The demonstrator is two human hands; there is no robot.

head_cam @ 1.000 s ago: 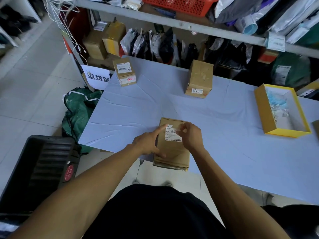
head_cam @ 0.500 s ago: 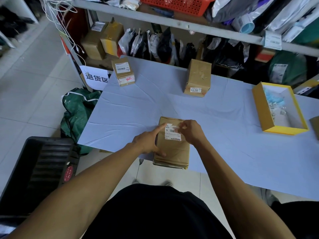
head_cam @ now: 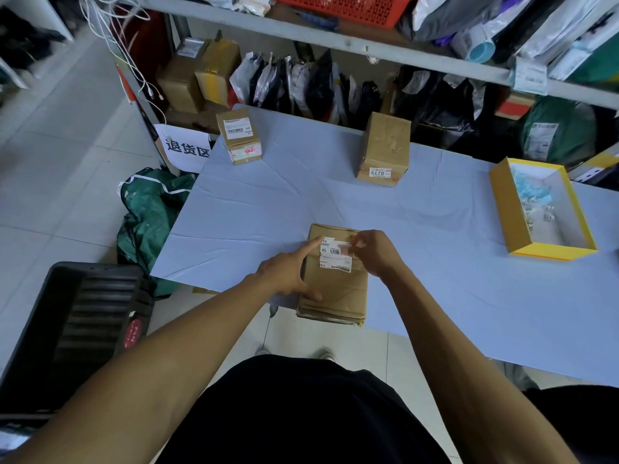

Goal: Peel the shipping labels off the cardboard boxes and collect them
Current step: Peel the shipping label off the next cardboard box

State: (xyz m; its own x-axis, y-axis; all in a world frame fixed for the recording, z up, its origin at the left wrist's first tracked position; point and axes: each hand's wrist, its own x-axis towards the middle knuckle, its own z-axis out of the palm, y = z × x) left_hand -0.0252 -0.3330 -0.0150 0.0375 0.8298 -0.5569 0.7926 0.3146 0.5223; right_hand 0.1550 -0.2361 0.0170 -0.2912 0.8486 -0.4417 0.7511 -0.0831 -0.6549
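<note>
Nearest: black garment across the lower frame, two bare forearms reaching forward over it.

Cardboard box (head_cam: pixel 331 286), brown, flat, creased on top, lying at the near edge of the bench (head_cam: pixel 469 279) with its near end overhanging the edge. Shipping label (head_cam: pixel 336 254) on the far half of its top: white, rectangular, printed with a small barcode and dark text, right edge blurred.

Left hand (head_cam: pixel 284 272): index finger straight, tip pressing on the label's left edge; thumb lying on the box top nearer the body. Grip loose, nothing held.

Right hand (head_cam: pixel 375 252): fingers curled at the label's right edge, pinching it; grip narrow, holding the label edge. Whether the edge is lifted off the cardboard: cannot tell, blurred.

Bench covered in pale blue sheet, wrinkled.

Left of the bench, on the tiled floor: black crate (head_cam: pixel 77 326), green bag (head_cam: pixel 150 212) behind it.

Right side of the bench: yellow tray (head_cam: pixel 509 209), open, pale scraps inside.

Far side of the bench: second box (head_cam: pixel 385 149), upright, small white label reading 0275 on its near face. Far left corner: small box (head_cam: pixel 239 135), white barcode label on top, another on the near face.

Beyond: white paper sign (head_cam: pixel 186 147) with dark characters, shelf with parcels and dark bags, red basket (head_cam: pixel 341 6) above.
</note>
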